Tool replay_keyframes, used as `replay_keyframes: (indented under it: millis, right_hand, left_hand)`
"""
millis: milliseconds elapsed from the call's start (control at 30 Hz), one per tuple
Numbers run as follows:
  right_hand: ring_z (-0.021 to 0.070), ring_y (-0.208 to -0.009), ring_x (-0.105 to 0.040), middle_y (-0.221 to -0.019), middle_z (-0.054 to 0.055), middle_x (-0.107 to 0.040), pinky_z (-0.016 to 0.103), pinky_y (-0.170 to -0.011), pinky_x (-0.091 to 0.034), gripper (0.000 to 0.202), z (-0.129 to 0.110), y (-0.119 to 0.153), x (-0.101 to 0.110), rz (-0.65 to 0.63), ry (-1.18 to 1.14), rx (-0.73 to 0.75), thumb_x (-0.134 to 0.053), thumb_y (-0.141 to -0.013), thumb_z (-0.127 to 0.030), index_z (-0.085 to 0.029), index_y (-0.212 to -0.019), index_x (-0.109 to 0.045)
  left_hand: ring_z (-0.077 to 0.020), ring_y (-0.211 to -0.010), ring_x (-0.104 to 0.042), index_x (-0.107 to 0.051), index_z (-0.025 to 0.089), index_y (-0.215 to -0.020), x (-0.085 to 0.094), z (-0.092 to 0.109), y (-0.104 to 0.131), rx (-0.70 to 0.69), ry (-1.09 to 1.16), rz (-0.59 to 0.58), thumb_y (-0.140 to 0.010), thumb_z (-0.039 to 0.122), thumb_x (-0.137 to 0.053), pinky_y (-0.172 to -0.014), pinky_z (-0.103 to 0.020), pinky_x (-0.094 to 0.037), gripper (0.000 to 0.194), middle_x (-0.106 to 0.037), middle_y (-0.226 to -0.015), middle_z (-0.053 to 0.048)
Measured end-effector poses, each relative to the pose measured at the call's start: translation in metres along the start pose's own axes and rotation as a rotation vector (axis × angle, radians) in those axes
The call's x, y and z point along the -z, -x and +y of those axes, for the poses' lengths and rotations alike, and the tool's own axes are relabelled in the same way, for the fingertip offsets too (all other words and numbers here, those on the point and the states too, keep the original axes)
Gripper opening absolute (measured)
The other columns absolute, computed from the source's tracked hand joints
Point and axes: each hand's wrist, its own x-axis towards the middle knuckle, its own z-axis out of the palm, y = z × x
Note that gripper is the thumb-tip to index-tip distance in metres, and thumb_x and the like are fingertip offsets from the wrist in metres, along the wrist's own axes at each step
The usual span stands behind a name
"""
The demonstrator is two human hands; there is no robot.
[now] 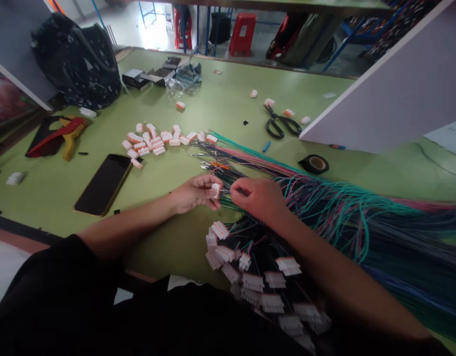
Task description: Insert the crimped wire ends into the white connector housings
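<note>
Between the fingertips of my left hand point(196, 194) is a small white connector housing point(215, 190). My right hand point(258, 198) pinches a thin wire point(225, 191), whose end points at the housing; I cannot tell whether it is inside. Beyond both hands lie bundles of teal, pink and dark wires point(324, 198) with bare metal terminals at their left ends. Loose white and orange connector housings point(148, 141) form a pile to the upper left. Below my right forearm are several white connectors point(252, 282) with wires attached.
A phone point(103, 185) lies left of my left hand. Farther off are black scissors point(280, 123), a roll of black tape point(314, 163) and a red and yellow tool point(61, 136). A dark patterned bag point(77, 62) stands back left; a white panel point(384, 79) rises at right.
</note>
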Motion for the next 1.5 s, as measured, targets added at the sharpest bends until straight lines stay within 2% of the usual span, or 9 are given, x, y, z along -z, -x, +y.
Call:
replay_keyframes:
  millis: [233,467,733,967,1167,1500]
  right_hand:
    - [0.0099,-0.049,-0.046,-0.050,-0.001,-0.057,0.022,-0.051,-0.031,0.018,0.000,-0.001,-0.008,-0.028,-0.294,-0.020,-0.048,-0.068,-0.024,-0.018,-0.060,-0.064]
    - [0.0088,-0.051,-0.045,-0.052,-0.002,-0.056,0.021,-0.052,-0.033,0.014,-0.001,0.001,-0.012,-0.006,-0.437,0.021,-0.049,-0.067,-0.021,-0.017,-0.058,-0.059]
    - [0.0081,-0.052,-0.042,-0.055,-0.002,-0.053,0.020,-0.052,-0.033,0.015,0.004,-0.003,-0.011,-0.139,-0.570,0.018,-0.049,-0.067,-0.024,-0.016,-0.060,-0.059]
    - [0.0080,-0.052,-0.043,-0.054,-0.002,-0.053,0.021,-0.053,-0.032,0.016,0.002,0.000,-0.016,-0.057,-0.476,0.068,-0.046,-0.071,-0.021,-0.017,-0.059,-0.056]
    - [0.0084,-0.051,-0.043,-0.053,-0.002,-0.054,0.021,-0.053,-0.031,0.015,0.004,-0.003,-0.015,-0.058,-0.384,0.065,-0.047,-0.069,-0.019,-0.017,-0.059,-0.057]
    - [0.0105,-0.055,-0.047,-0.058,0.001,-0.059,0.023,-0.056,-0.032,0.020,0.001,-0.002,-0.021,-0.089,-0.303,0.061,-0.045,-0.073,-0.021,-0.017,-0.060,-0.060]
  left_hand:
    - [-0.0108,-0.057,-0.064,-0.051,0.013,-0.093,-0.003,-0.001,0.000,-0.027,-0.069,0.066,-0.067,0.024,-0.073,-0.053,-0.021,-0.049,0.035,-0.062,-0.067,0.002]
    - [-0.0110,-0.056,-0.063,-0.052,0.013,-0.091,-0.004,-0.003,0.002,-0.042,-0.108,0.106,-0.064,0.029,-0.076,-0.053,-0.021,-0.050,0.039,-0.062,-0.064,0.002]
    - [-0.0116,-0.054,-0.064,-0.052,0.013,-0.091,-0.006,-0.003,0.002,-0.034,-0.071,0.115,-0.059,0.032,-0.079,-0.050,-0.020,-0.050,0.047,-0.063,-0.062,0.003]
    - [-0.0103,-0.052,-0.064,-0.052,0.013,-0.088,-0.010,-0.002,0.003,-0.044,-0.090,0.161,-0.057,0.033,-0.081,-0.050,-0.018,-0.050,0.047,-0.063,-0.063,0.003]
    - [-0.0095,-0.052,-0.063,-0.052,0.014,-0.090,-0.013,-0.003,0.002,-0.044,-0.133,0.205,-0.060,0.030,-0.078,-0.050,-0.020,-0.051,0.042,-0.062,-0.065,0.004]
    - [-0.0093,-0.052,-0.062,-0.054,0.013,-0.087,-0.015,-0.003,0.003,-0.073,-0.183,0.198,-0.063,0.028,-0.076,-0.050,-0.020,-0.051,0.036,-0.060,-0.062,0.004]
